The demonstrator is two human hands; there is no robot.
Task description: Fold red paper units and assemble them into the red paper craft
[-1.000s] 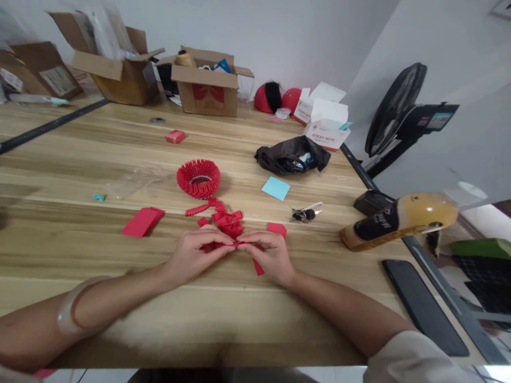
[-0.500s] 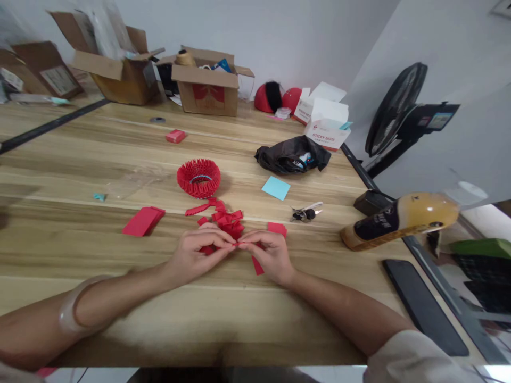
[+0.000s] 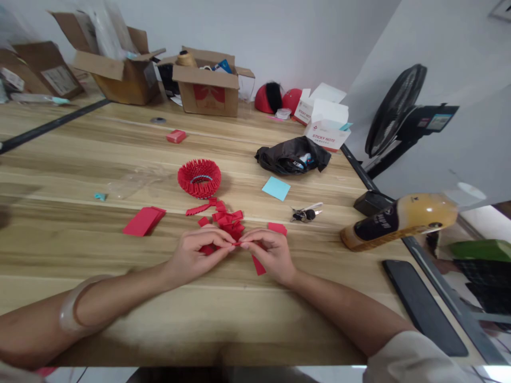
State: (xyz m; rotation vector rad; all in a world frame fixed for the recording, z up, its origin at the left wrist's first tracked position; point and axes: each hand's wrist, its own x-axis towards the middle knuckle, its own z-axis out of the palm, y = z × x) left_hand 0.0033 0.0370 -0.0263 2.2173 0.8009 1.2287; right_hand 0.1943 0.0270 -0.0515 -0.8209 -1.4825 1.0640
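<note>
Between my fingertips is a small folded piece of red paper (image 3: pixel 237 243), mostly hidden by the fingers. My left hand (image 3: pixel 202 247) pinches its left end, and my right hand (image 3: pixel 271 252) pinches the other end. Just beyond the hands lies a loose pile of folded red paper pieces (image 3: pixel 228 218), some partly covered by the left hand. A red paper strip (image 3: pixel 258 265) lies under the right hand, with more red slips (image 3: pixel 277 229) behind it. Farther back stands a round bowl of interlocked red paper pieces (image 3: pixel 199 179) with a light blue ring inside.
Left of my hands lies a stack of red paper (image 3: pixel 143 221). Blue sticky notes (image 3: pixel 276 188), keys (image 3: pixel 305 214) and a black bag (image 3: pixel 293 155) are to the right. A tall drink bottle (image 3: pixel 399 221) and a phone (image 3: pixel 423 307) sit near the right edge. Open cardboard boxes (image 3: pixel 205 93) stand behind.
Hardly anything differs. Both hands keep pinching the red paper in the same place, with only a slight shift of the fingertips.
</note>
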